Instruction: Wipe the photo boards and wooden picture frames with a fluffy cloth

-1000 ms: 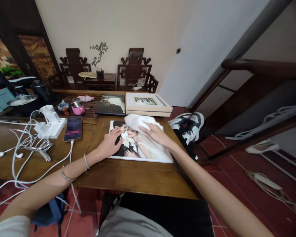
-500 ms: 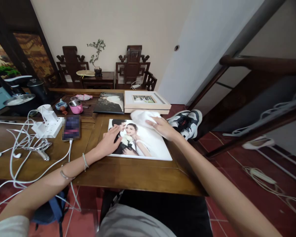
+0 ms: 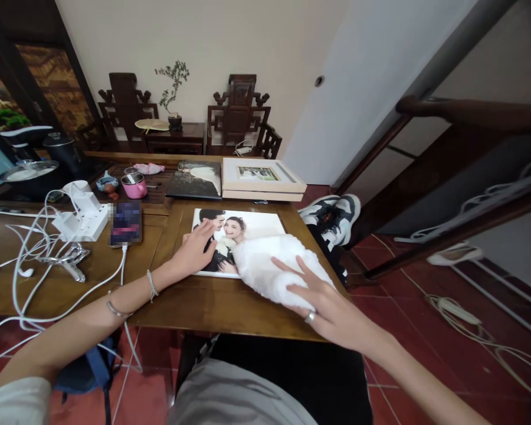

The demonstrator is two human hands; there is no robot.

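A glossy wedding photo panel (image 3: 265, 223) lies flat on the wooden table (image 3: 177, 304). My left hand (image 3: 197, 248) rests on its left side, fingers stretched out over the picture. A fluffy white towel (image 3: 269, 265) covers the lower right of the panel and hangs past its near edge. Gripping the towel from above is my right hand (image 3: 323, 301), which wears a ring; its thumb is partly hidden. Behind the panel lie a dark photo panel (image 3: 197, 179) and a pale wooden picture frame (image 3: 265, 188) on top of another flat piece.
To the left are a white power strip (image 3: 92, 224), tangled cables, a phone (image 3: 126, 224) on its charging lead and a pink cup (image 3: 134, 184). Sneakers (image 3: 336, 215) sit beyond the table's right edge. A blue bag (image 3: 86, 369) is on the floor.
My right hand has brought the towel from the panel's upper right corner down toward me, to its lower right. My left hand stays in place on the panel.
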